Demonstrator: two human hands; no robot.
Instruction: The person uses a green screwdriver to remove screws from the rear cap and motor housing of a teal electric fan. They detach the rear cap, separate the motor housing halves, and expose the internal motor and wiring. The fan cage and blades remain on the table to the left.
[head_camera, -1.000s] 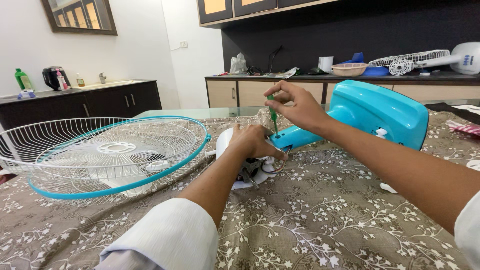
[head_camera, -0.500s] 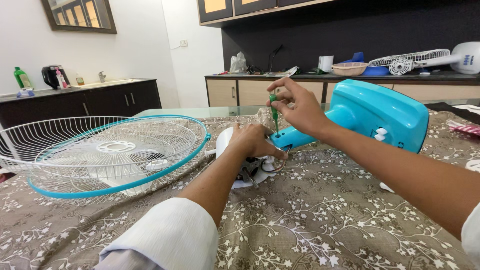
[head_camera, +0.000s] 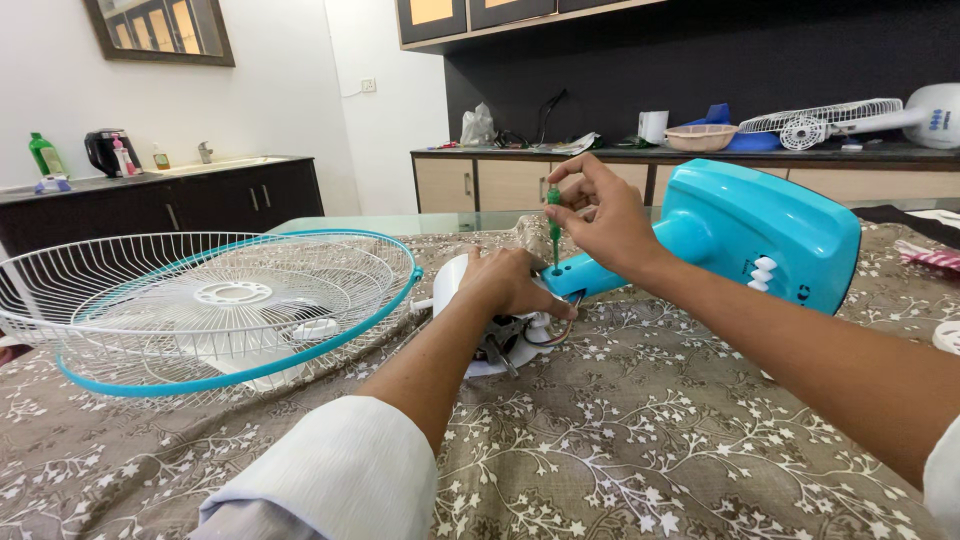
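Observation:
A turquoise fan body (head_camera: 760, 230) lies on its side on the cloth-covered table, its neck pointing left toward a white motor housing (head_camera: 455, 290) with exposed wires. My left hand (head_camera: 508, 282) rests on top of that housing and grips it. My right hand (head_camera: 600, 218) pinches a small green screwdriver (head_camera: 553, 222) held upright, its tip set into the turquoise neck beside my left hand.
A white wire fan guard with a turquoise rim (head_camera: 215, 305) lies at the left on the brown floral cloth (head_camera: 640, 440). Another white fan (head_camera: 850, 118), a bowl and clutter sit on the back counter. A dark counter with a sink stands at far left.
My right hand's fingers have shifted around the screwdriver handle, turning it in place. The left hand and the fan parts have stayed where they were.

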